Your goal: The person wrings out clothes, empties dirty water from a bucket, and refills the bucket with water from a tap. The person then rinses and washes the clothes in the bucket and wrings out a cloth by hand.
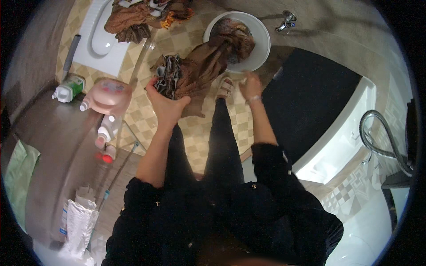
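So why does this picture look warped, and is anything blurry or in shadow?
In the head view, the fisheye lens bends straight edges toward the rim and leaves dark corners; in the same head view, the right hand looks smeared, the left hand on the brown cloth crisper, and shadows streak the wall beside the tap.

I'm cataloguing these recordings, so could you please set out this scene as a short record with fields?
Left hand: holding the brown cloth near its ruffled end
Right hand: near the white bucket, blurred; grip unclear
Brown cloth: runs from inside the white bucket toward the left hand
Far side: second brown bundle by the squat toilet; tap right of the white bucket
Left side: pink jug among bottles
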Tool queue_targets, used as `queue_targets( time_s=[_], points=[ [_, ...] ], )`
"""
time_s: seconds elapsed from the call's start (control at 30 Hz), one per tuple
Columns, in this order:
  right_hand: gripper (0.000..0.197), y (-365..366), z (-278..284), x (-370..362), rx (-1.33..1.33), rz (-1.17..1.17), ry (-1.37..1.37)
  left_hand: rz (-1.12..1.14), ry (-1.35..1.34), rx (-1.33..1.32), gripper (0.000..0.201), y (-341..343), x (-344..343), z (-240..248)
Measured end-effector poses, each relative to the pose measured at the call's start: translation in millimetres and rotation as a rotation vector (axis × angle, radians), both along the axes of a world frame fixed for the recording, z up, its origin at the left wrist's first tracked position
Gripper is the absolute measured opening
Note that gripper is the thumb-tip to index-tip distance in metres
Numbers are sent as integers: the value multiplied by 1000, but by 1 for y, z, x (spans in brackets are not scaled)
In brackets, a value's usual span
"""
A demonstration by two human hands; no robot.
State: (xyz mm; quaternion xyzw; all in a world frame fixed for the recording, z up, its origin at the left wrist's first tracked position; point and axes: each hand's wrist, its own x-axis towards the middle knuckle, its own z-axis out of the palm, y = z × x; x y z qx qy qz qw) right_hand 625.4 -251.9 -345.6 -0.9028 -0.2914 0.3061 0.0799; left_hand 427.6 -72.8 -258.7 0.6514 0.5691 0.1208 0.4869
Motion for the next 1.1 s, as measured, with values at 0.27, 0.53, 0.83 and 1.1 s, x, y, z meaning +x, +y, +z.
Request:
queue_targets(
  time_s=[0.27, 0.53, 0.83, 1.1],
  points=[
    [82, 45, -153, 77, -253, 306, -198, 50, -91, -179, 83, -3, -6, 21],
    [45, 56, -245, 50, 145, 65, 398, -45, 97, -143, 87, -7, -3, 50],
    [47, -23, -176, 33, 463, -784, 1109, 52, -92, -188, 85, -6, -30, 57],
    [48, -155, 11, 17, 443, -722, 1020, 35, -248, -267, 84, -21, -37, 57]
  ],
)
